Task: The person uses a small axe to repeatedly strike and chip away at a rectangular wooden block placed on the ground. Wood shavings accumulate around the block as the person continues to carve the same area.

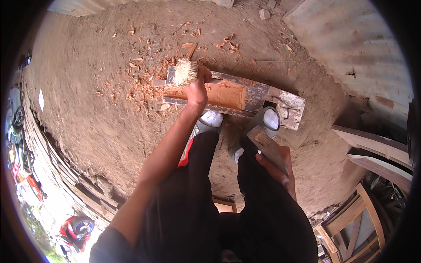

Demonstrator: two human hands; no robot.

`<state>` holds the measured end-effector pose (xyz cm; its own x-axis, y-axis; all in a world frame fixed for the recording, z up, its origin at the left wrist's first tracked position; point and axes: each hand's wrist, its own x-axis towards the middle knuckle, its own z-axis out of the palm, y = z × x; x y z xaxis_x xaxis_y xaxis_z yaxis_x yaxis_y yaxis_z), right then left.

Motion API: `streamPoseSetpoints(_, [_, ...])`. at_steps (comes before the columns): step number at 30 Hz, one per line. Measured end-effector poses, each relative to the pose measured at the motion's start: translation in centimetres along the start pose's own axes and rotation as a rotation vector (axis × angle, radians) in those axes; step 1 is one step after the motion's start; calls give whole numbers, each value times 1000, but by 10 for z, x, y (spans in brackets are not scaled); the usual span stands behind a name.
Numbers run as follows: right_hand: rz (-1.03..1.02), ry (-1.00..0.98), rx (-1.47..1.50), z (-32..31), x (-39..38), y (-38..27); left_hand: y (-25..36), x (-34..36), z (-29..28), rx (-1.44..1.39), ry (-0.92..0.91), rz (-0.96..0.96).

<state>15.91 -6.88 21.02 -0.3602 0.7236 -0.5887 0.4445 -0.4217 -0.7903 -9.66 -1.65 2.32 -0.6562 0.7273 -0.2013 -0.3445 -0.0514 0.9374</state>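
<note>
My left hand (197, 91) grips a brush with a round, pale straw-coloured bristle head (185, 72). It is over the left end of a long wooden piece (254, 96) lying on the dirt floor; whether the bristles touch the wood I cannot tell. Dark, flaking paint edges the piece around a bare brown middle, and its right end is whitish. Beside my right knee, my right hand (277, 168) is closed around a flat, grey, straight-edged tool (268, 147) with a brown patch near its far end. The exact kind of tool does not show.
My feet, in grey footwear (272, 117), stand at the near edge of the wooden piece. Wood shavings (142, 85) litter the dirt floor (96, 131). Corrugated sheeting (355, 48) rises at the right, above wooden frames (351, 219). A red motorbike (74, 232) is at the lower left.
</note>
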Motion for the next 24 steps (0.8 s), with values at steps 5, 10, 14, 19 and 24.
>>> streamPoseSetpoints(5, [-105,-100,-198,-4,-3,8,-2,8,-8,-73,42,-21])
streamPoseSetpoints(10, [-216,-300,-599,-31,15,-10,-7,12,-8,-177,48,-43])
streamPoseSetpoints(14, [-251,-352,-713,-21,29,-61,-7,13,-10,-230,20,-54])
streamPoseSetpoints(19, [-525,-445,-548,31,50,-108,-11,14,9,-295,61,-23])
streamPoseSetpoints(24, [-810,-307,-317,103,70,-83,-8,19,0,-290,-50,-19])
